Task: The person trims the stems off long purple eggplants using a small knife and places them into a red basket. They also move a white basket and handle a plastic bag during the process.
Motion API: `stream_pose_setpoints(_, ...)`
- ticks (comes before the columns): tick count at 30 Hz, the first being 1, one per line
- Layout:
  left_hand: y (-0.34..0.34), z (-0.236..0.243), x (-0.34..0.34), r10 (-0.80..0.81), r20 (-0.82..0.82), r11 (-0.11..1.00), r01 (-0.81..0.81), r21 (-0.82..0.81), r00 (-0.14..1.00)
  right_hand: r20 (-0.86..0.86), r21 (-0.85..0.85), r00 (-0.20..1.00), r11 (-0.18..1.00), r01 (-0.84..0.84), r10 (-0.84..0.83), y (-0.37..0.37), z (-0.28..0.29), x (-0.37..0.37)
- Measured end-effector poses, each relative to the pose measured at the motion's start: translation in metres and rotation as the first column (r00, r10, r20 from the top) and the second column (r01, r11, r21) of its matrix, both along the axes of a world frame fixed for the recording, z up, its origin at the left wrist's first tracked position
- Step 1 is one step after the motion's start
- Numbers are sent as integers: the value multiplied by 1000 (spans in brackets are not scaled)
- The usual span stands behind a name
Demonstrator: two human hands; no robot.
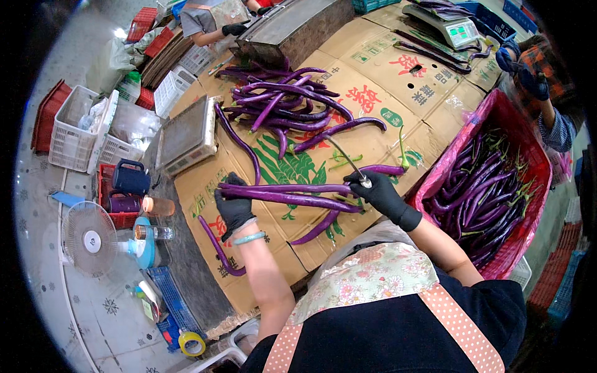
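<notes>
My left hand (235, 205), in a black glove, is closed around the left ends of two long purple eggplants (292, 194) held side by side. Their stem ends reach my right hand (378, 198), also black-gloved, whose fingers grip a thin-bladed knife (348, 156) with its blade pointing up and left. Whether that hand also pinches the stems is hidden. Beneath them, single eggplants lie on the cardboard: one (316, 228) below the pair, one (221, 248) at left. Another eggplant (380, 168) with a green stem lies behind my right hand. Cut green stems (345, 163) lie near the blade.
Ahead is a pile of eggplants (280, 105) on printed cardboard (373, 74). A platform scale (188, 133) stands left; a pink-lined crate (423, 186) full of eggplants stands right. A fan (90, 239) is far left. Co-workers' gloved hands (235, 28) (533, 84) appear beyond.
</notes>
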State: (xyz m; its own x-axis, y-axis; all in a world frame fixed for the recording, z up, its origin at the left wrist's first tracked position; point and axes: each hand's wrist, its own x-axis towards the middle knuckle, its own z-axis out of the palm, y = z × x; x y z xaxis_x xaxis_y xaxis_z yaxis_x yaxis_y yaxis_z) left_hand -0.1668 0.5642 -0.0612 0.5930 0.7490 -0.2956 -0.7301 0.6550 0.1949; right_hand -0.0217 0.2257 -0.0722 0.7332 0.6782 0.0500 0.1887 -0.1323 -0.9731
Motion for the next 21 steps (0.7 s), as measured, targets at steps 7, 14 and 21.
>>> stream_pose_setpoints(7,-7,-95,-6,73,-302,995,-48,88,951,-86,-261,994,962,-82,61,-21,-45,-2)
stream_pose_setpoints(14,-13,-119,-4,171,-379,980,-197,-30,909,9,-241,965,937,-254,263,-31,-7,-20)
stream_pose_setpoints(21,-121,-73,31,-136,-377,967,206,152,916,-215,-108,959,971,-213,186,-17,-8,-27)
